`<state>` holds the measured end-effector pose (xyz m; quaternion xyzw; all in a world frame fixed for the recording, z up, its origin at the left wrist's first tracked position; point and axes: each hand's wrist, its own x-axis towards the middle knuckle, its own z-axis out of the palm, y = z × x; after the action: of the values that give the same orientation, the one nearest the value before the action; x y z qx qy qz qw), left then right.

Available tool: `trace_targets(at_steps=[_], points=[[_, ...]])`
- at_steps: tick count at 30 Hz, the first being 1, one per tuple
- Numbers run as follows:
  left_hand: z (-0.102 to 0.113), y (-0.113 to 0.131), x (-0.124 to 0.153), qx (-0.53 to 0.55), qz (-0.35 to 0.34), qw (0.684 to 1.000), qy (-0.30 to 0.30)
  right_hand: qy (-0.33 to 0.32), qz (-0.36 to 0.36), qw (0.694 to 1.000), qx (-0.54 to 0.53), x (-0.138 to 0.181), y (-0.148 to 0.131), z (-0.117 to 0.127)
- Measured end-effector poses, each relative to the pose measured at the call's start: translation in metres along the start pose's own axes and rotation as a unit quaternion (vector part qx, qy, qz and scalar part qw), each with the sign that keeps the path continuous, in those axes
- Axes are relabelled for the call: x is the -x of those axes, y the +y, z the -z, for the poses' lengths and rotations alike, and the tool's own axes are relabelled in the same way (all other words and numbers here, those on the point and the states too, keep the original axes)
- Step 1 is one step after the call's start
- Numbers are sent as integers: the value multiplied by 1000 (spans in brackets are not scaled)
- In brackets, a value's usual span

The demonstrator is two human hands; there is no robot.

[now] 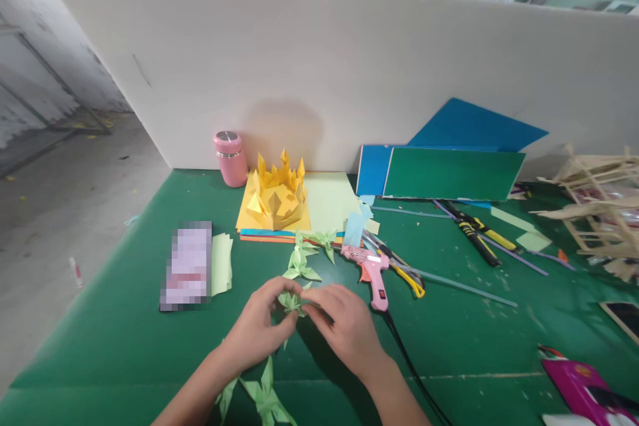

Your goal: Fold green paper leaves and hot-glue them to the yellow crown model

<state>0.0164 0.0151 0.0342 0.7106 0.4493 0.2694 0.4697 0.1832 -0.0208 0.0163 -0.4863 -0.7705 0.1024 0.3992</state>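
Observation:
Between the fingertips of both hands is a light green folded paper flower [291, 302], held above the green table. My left hand [262, 316] pinches it from the left, thumb below and index finger above. My right hand [344, 319] grips its right side with thumb and fingers. Just beyond lie more green paper flowers [302, 261]. Another green folded paper flower [267, 399] rests near the table's front edge, below my left wrist. A pink glue gun [372, 273] lies to the right of my right hand, its black cord running toward the front.
A yellow folded paper crown [277, 203] sits on stacked coloured paper at the back, beside a pink jar [231, 158]. A phone [187, 266] and green paper slips [221, 265] lie left. Pliers [472, 233], cutters, glue sticks and a magenta packet [582, 389] occupy the right. A white board [349, 73] stands behind.

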Motion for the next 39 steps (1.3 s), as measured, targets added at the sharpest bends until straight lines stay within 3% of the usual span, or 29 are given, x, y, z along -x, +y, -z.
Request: trace_targets(at_steps=[17,26,32,39], points=[[1,2,-1,-2,6,999,-31,-31,0,999,28,-5,-5,4],[-1,-2,1,-14,-33,999,-16,0,27,998,50,-6,-5,0],[-2,-2,0,-6,-4,1000,9,14,34,997,73,-6,-5,1],[1,2,1,30,25,999,-8,13,33,997,71,-6,-4,2]])
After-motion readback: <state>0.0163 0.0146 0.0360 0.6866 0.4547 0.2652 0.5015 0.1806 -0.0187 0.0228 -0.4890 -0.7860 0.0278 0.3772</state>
